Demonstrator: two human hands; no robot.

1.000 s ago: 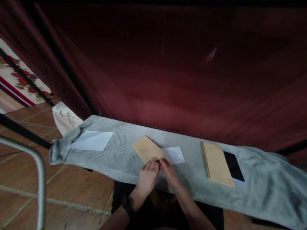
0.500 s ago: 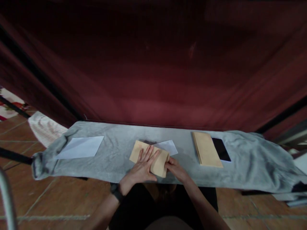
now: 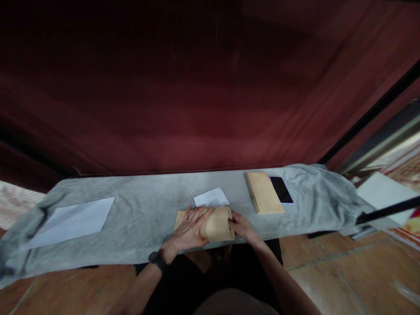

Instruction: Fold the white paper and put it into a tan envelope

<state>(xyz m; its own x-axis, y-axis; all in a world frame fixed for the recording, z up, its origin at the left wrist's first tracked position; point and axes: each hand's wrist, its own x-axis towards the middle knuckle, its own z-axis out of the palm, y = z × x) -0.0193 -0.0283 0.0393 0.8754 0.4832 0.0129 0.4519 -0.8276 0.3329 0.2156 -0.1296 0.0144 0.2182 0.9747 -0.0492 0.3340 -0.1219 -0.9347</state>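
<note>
Far left of your left fingers: flat, smooth white sheet (image 3: 72, 222) on wrinkled, plush grey cloth (image 3: 147, 205). Your left hand (image 3: 192, 232), fingers spread, presses on the matte brown paper envelope (image 3: 215, 225); it lies under that palm and reaches to your right fingers, its right part bowed up into a curve. Small white paper (image 3: 211, 197) just beyond your left fingertips. Your right hand (image 3: 243, 226) has fingers curled at the envelope's right end; can't tell if they pinch. Right of them: straight-edged brown stack (image 3: 265, 192), then a thin, dark, smooth rectangle (image 3: 281, 190).
</note>
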